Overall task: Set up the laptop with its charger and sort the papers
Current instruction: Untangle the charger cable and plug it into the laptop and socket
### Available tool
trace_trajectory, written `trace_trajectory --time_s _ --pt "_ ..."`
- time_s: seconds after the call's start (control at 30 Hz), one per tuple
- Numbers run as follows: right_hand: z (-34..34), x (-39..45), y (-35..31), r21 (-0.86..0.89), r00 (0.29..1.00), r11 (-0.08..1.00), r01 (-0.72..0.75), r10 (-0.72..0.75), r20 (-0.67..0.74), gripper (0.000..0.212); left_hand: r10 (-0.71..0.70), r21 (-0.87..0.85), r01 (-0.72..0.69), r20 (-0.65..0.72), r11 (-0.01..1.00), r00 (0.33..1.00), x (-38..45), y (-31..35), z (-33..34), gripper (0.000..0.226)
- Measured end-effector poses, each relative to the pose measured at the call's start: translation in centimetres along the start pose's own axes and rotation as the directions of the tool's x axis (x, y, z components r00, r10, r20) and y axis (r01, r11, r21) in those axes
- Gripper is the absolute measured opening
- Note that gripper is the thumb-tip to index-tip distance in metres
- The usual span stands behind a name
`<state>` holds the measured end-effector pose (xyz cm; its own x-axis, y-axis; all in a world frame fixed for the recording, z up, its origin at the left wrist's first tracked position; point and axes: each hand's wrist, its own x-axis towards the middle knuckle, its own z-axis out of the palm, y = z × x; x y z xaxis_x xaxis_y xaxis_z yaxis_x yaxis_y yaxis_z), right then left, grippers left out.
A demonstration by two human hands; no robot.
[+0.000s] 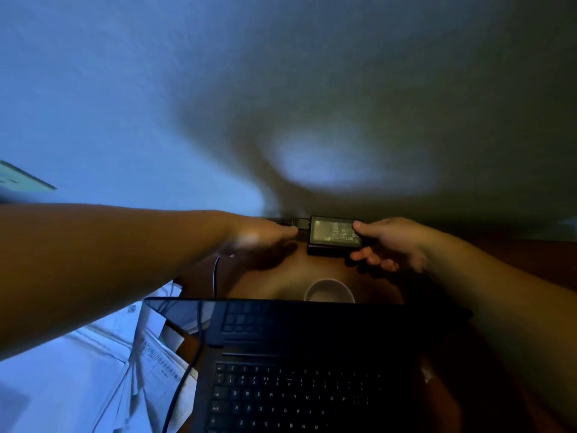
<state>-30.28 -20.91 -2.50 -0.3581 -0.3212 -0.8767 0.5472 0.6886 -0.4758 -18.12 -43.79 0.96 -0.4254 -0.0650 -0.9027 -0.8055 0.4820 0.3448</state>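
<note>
Right hand (396, 242) pinching charger brick (334, 234) at table's (274, 282) far edge; left hand (262, 237) blurred, fingers unreadable, risking cord (215, 276) snagging cup (329, 290).

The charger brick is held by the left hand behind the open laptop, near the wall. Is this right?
Not quite. The head view shows the right hand holding the charger brick, not the left. The rest stands: it is behind the open laptop, near the wall.

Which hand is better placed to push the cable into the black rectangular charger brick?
Left. The left hand sits at the cable plug on the brick's near end, while the right hand already grips the black rectangular charger brick, steadying it.
</note>
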Motion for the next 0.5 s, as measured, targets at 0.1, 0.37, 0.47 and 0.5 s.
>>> trace_trajectory --time_s 0.1,0.37,0.47,0.5 --pt "0.2 1.0 0.4 -0.041 0.998 0.997 -0.061 0.06 -0.028 0.032 0.029 0.01 -0.029 0.053 1.0 0.998 1.1 -0.5 0.3 0.054" --pt "1.2 2.5 1.3 -0.261 0.998 0.965 0.005 -0.019 -0.054 0.034 0.103 0.133 -0.1 -0.019 0.986 0.994 3.7 -1.1 1.3 0.101" --pt "1.6 2.8 1.5 -0.398 0.996 0.917 0.024 -0.058 -0.073 0.04 0.093 0.179 -0.086 -0.034 0.98 0.995 4.1 -1.6 1.5 0.118" --pt "1.6 2.9 1.4 -0.444 0.994 0.896 0.023 -0.067 -0.084 0.042 0.076 0.25 -0.067 -0.027 0.966 0.997 4.2 -1.8 1.4 0.115"
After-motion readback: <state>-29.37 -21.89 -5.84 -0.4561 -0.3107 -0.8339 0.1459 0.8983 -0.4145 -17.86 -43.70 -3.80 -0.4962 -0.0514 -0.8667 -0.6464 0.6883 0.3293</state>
